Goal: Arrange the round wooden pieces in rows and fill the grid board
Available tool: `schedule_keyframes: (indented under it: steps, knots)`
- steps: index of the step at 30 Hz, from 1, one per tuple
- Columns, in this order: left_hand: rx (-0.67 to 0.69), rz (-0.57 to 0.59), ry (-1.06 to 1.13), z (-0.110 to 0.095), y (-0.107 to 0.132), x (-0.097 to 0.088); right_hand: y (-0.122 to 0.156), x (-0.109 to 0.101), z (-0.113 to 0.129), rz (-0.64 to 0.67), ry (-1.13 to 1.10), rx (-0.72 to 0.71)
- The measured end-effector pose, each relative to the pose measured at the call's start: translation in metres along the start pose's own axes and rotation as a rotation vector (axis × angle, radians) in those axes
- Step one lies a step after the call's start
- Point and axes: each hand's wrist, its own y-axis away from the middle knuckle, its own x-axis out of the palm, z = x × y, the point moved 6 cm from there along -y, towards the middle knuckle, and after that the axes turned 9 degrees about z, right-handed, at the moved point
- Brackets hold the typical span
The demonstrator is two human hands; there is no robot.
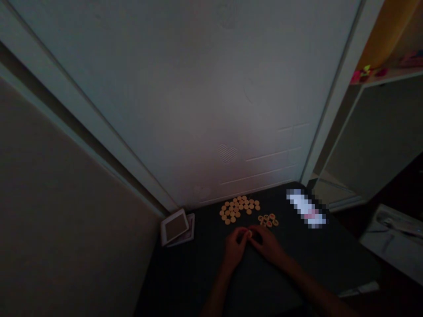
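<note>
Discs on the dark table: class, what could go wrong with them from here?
The held disc might slip: it is small and sits at the fingertips of the left hand and right hand. Plain discs lie bunched just beyond, so a knuckle could scatter them. The light is dim, so the markings on the patterned discs could be misread.

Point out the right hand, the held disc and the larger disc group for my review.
Right hand (269, 245), head view: back of the hand.
Held disc (250, 234), head view: its visible face.
Larger disc group (241, 207), head view: a disc near the group's middle.
</note>
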Motion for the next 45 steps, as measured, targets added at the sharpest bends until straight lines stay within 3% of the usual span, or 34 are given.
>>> schedule_keyframes:
  steps: [6,13,28,40,45]
  knots:
    - [0.011,0.043,0.075,-0.004,0.001,0.002,0.003,-0.002,0.0,0.022,-0.011,-0.062]
    - [-0.062,-0.019,0.036,0.007,-0.002,0.0,0.008,0.003,0.005,0.038,0.026,-0.182]
    - [0.039,0.063,0.013,-0.013,-0.001,0.001,0.003,-0.008,0.01,0.021,-0.032,-0.048]
    - [0.034,0.03,-0.047,-0.003,-0.003,-0.004,0.002,-0.013,0.01,0.029,-0.055,-0.027]
    - [0.036,0.048,-0.021,0.001,-0.004,-0.004,0.003,-0.01,0.004,-0.026,-0.053,-0.016]
